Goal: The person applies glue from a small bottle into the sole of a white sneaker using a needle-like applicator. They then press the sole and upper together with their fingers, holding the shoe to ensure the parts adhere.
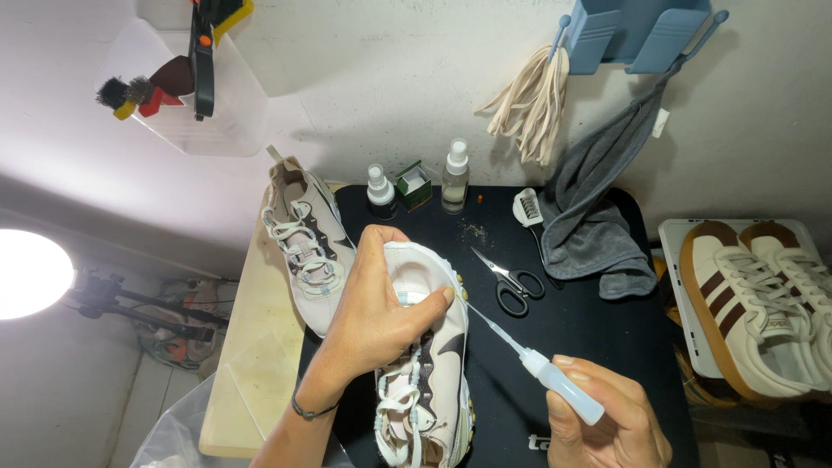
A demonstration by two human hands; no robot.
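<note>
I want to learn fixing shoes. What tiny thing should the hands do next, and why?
Probably a gentle squeeze of the bottle. The right hand holds it with its thin needle tip at the heel rim of the shoe, right by the left hand, whose thumb presses that rim. The tip seems in place, so a small drop looks next.

My round lamp glares white at left; the wall is bright, edges bowed, focus sharp.
</note>
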